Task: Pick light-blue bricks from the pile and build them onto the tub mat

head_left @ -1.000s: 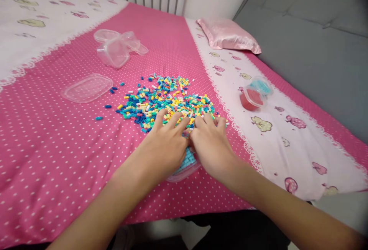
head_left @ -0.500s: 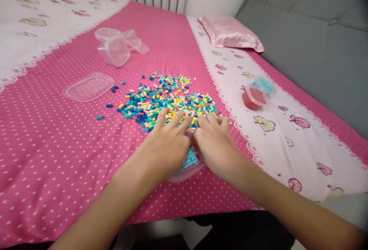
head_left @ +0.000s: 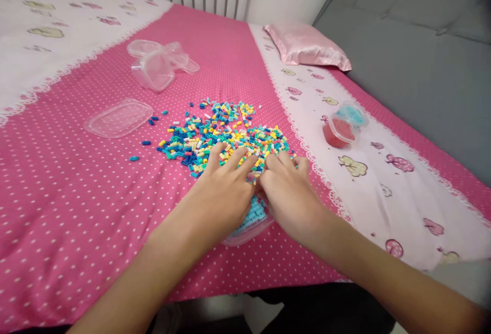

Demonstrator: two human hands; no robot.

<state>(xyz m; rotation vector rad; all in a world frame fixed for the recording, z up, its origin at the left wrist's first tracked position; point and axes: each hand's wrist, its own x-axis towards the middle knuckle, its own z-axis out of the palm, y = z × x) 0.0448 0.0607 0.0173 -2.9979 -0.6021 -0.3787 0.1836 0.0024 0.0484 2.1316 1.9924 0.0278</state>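
Note:
My left hand [head_left: 226, 191] and my right hand [head_left: 287, 188] meet over a clear plastic container [head_left: 240, 240] near the bed's front edge. Light blue building bricks [head_left: 255, 215] show inside it below my hands. My left thumb and index finger are bent in towards the right hand, the other fingers raised and apart. Closed in a pinch, my right hand has its fingers curled. Whatever the fingertips hold is hidden behind the hands. Just beyond them spreads a pile of small multicoloured building bricks [head_left: 226, 134].
A clear lid [head_left: 118, 118] lies left of the pile, with stacked empty clear containers [head_left: 155, 68] behind it. On the right stand a tub of red pieces [head_left: 339, 132] and one of blue pieces [head_left: 352, 114]. A pink pillow [head_left: 307, 46] rests at the back.
My hands stay together over the container, with only slight shifts of the fingers. The pile and tubs look unchanged.

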